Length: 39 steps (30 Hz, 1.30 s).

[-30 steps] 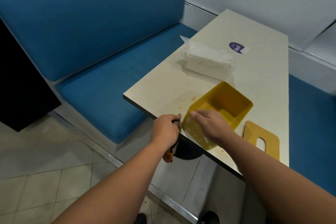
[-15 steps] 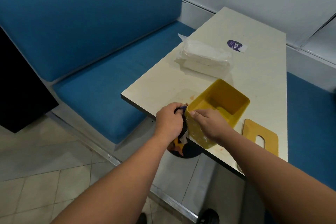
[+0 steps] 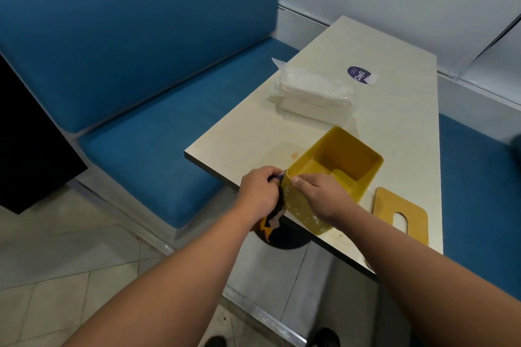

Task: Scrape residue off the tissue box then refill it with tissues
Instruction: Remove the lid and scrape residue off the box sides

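The open yellow tissue box [image 3: 342, 162] stands at the table's near edge, its near wall speckled with white residue. My right hand [image 3: 318, 196] grips that wall at the near rim corner. My left hand [image 3: 260, 191] is shut on a dark scraper with an orange-and-black handle [image 3: 270, 221], pressed against the box's near left corner. The blade itself is mostly hidden by my fingers. A clear pack of white tissues [image 3: 313, 90] lies farther back on the table. The yellow slotted lid [image 3: 400, 215] lies flat to the right of the box.
The cream table [image 3: 394, 121] carries a purple round sticker [image 3: 358, 74] near its far end and faint orange stains beside the box. Blue bench seats flank the table on both sides. Tiled floor and the table's dark base lie below the near edge.
My left hand has risen with the scraper from the lower part of the box's near wall up to its top left corner. My right hand has kept its hold on the box.
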Each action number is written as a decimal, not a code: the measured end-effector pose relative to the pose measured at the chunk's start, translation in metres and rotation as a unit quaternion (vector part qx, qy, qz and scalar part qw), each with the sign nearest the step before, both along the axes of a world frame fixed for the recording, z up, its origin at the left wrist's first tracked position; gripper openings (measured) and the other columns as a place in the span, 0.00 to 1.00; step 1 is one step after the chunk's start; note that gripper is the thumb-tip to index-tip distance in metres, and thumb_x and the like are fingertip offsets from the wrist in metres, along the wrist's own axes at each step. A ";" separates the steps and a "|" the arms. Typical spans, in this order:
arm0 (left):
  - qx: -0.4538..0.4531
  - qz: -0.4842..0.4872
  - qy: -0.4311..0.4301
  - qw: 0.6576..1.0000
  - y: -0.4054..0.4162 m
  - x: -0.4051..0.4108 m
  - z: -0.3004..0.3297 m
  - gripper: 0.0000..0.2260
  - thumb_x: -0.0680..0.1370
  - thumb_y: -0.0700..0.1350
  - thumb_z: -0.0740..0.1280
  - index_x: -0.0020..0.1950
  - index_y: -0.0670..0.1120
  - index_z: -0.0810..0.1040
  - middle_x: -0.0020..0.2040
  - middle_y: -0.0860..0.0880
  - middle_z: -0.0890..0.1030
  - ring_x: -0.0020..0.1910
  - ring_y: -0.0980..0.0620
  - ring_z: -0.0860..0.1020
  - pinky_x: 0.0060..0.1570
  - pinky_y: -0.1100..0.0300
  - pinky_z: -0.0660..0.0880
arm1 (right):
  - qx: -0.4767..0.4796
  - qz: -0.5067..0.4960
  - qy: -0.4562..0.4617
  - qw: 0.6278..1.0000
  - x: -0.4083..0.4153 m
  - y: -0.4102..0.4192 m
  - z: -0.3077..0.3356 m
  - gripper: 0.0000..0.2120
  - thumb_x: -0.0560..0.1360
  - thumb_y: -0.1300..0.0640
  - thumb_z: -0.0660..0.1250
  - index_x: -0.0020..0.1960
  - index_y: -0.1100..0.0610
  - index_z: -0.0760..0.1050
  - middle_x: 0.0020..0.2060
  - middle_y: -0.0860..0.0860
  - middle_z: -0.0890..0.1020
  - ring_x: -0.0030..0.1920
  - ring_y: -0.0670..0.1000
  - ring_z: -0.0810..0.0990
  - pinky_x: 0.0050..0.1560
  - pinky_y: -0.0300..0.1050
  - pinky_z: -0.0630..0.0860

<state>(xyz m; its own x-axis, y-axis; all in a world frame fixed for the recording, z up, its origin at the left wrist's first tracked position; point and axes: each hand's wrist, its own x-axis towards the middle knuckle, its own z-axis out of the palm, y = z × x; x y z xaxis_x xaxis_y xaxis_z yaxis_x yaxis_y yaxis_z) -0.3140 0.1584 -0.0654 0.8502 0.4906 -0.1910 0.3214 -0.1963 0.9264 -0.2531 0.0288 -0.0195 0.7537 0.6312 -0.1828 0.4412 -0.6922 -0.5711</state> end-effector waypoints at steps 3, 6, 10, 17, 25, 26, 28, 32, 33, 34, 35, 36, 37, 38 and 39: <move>-0.049 0.018 -0.072 0.996 0.002 0.002 0.013 0.10 0.80 0.43 0.64 0.56 0.51 0.82 0.52 0.55 0.82 0.54 0.54 0.78 0.58 0.55 0.76 | 0.003 0.001 0.004 1.000 0.002 0.001 0.000 0.21 0.81 0.46 0.55 0.53 0.60 0.80 0.45 0.58 0.82 0.45 0.57 0.78 0.48 0.54 0.74; -0.082 0.040 -0.118 0.989 -0.001 -0.012 0.017 0.08 0.80 0.45 0.64 0.55 0.52 0.82 0.50 0.56 0.83 0.53 0.55 0.79 0.57 0.53 0.78 | -0.004 0.001 0.010 1.000 0.002 0.001 0.001 0.21 0.81 0.46 0.55 0.53 0.60 0.80 0.46 0.57 0.83 0.45 0.55 0.78 0.48 0.52 0.75; -0.128 0.060 -0.082 0.987 -0.011 -0.039 -0.004 0.08 0.80 0.42 0.65 0.52 0.52 0.82 0.48 0.53 0.83 0.51 0.52 0.80 0.55 0.48 0.78 | 0.014 -0.028 0.060 0.998 0.002 0.000 0.003 0.21 0.81 0.46 0.57 0.60 0.61 0.78 0.58 0.59 0.80 0.56 0.58 0.78 0.56 0.53 0.74; -0.152 0.144 -0.133 0.969 -0.048 -0.037 0.000 0.05 0.77 0.47 0.69 0.49 0.58 0.79 0.47 0.54 0.83 0.48 0.55 0.82 0.49 0.54 0.80 | 0.051 -0.043 0.129 0.989 0.002 -0.001 0.008 0.16 0.80 0.49 0.59 0.48 0.57 0.82 0.43 0.55 0.84 0.45 0.55 0.80 0.44 0.49 0.76; -0.094 0.194 -0.093 0.972 -0.077 -0.030 -0.002 0.02 0.77 0.46 0.69 0.47 0.52 0.81 0.45 0.53 0.82 0.45 0.56 0.79 0.48 0.53 0.79 | 0.055 -0.035 0.111 0.992 0.002 -0.001 0.006 0.18 0.80 0.49 0.59 0.43 0.57 0.82 0.40 0.53 0.83 0.45 0.53 0.80 0.45 0.46 0.75; -0.091 0.210 -0.093 0.969 -0.074 -0.028 -0.001 0.03 0.77 0.46 0.68 0.45 0.53 0.81 0.44 0.53 0.81 0.44 0.56 0.79 0.48 0.54 0.79 | 0.050 -0.027 0.102 0.993 0.002 -0.001 0.006 0.18 0.81 0.49 0.59 0.42 0.57 0.82 0.40 0.53 0.83 0.43 0.53 0.79 0.45 0.47 0.75; -0.094 0.242 -0.095 0.961 -0.067 -0.023 0.000 0.05 0.78 0.46 0.67 0.44 0.55 0.80 0.44 0.53 0.81 0.44 0.56 0.79 0.47 0.54 0.79 | 0.057 -0.023 0.095 0.994 0.002 0.000 0.006 0.19 0.81 0.50 0.58 0.43 0.60 0.81 0.40 0.57 0.82 0.40 0.53 0.77 0.43 0.49 0.74; -0.080 0.230 -0.093 0.965 -0.075 -0.025 -0.004 0.04 0.78 0.45 0.67 0.48 0.52 0.82 0.45 0.53 0.81 0.45 0.56 0.79 0.47 0.56 0.79 | 0.053 -0.009 0.082 0.995 0.002 -0.002 0.005 0.21 0.81 0.49 0.57 0.44 0.63 0.80 0.43 0.63 0.81 0.43 0.60 0.78 0.49 0.57 0.74; -0.074 0.224 -0.091 0.968 -0.076 -0.026 -0.004 0.04 0.78 0.44 0.67 0.48 0.52 0.82 0.45 0.54 0.82 0.45 0.57 0.79 0.47 0.57 0.78 | 0.050 -0.003 0.079 0.996 0.002 -0.002 0.005 0.21 0.81 0.49 0.57 0.44 0.64 0.80 0.43 0.63 0.81 0.46 0.62 0.78 0.49 0.58 0.74; -0.070 0.224 -0.092 0.968 -0.075 -0.026 -0.005 0.05 0.78 0.44 0.68 0.47 0.53 0.82 0.44 0.54 0.82 0.44 0.58 0.79 0.46 0.58 0.78 | 0.048 0.001 0.075 0.996 0.002 -0.002 0.005 0.21 0.81 0.49 0.57 0.44 0.64 0.80 0.43 0.63 0.81 0.47 0.62 0.78 0.49 0.58 0.73; -0.071 0.229 -0.094 0.966 -0.071 -0.025 -0.004 0.05 0.78 0.44 0.68 0.46 0.54 0.81 0.44 0.55 0.82 0.44 0.58 0.79 0.46 0.58 0.78 | 0.048 0.001 0.073 0.996 0.002 -0.002 0.005 0.21 0.81 0.49 0.57 0.45 0.63 0.80 0.42 0.62 0.81 0.47 0.62 0.78 0.49 0.57 0.73; -0.078 0.236 -0.095 0.964 -0.066 -0.024 -0.003 0.06 0.78 0.44 0.68 0.44 0.55 0.80 0.43 0.55 0.82 0.44 0.58 0.79 0.45 0.57 0.78 | 0.048 0.000 0.073 0.996 0.002 -0.002 0.005 0.21 0.81 0.48 0.57 0.45 0.63 0.80 0.43 0.61 0.82 0.48 0.61 0.78 0.48 0.56 0.74; -0.089 0.241 -0.091 0.962 -0.062 -0.023 -0.002 0.07 0.78 0.45 0.67 0.43 0.56 0.79 0.43 0.55 0.82 0.45 0.56 0.79 0.46 0.56 0.78 | 0.048 -0.002 0.074 0.996 0.003 -0.002 0.005 0.22 0.81 0.48 0.57 0.46 0.64 0.80 0.44 0.62 0.82 0.48 0.61 0.78 0.49 0.56 0.74; -0.097 0.246 -0.081 0.961 -0.058 -0.023 -0.002 0.07 0.78 0.45 0.67 0.43 0.56 0.79 0.43 0.54 0.81 0.45 0.55 0.79 0.46 0.54 0.79 | 0.049 -0.006 0.075 0.996 0.003 -0.002 0.004 0.22 0.81 0.47 0.57 0.48 0.65 0.79 0.46 0.62 0.82 0.50 0.61 0.78 0.51 0.57 0.74; -0.101 0.253 -0.067 0.960 -0.056 -0.025 -0.003 0.07 0.79 0.45 0.66 0.43 0.56 0.78 0.43 0.53 0.81 0.45 0.53 0.79 0.46 0.53 0.79 | 0.050 -0.011 0.078 0.996 0.002 -0.002 0.004 0.22 0.81 0.47 0.57 0.50 0.66 0.79 0.49 0.63 0.81 0.52 0.62 0.78 0.54 0.58 0.73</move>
<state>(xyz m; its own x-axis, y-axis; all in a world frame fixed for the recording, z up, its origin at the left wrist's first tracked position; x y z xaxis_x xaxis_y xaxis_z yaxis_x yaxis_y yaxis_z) -0.3388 0.1025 -0.0684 0.5360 0.8120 -0.2309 0.2039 0.1408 0.9688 -0.2509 0.0265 -0.0157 0.7349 0.6361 -0.2352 0.3277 -0.6367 -0.6980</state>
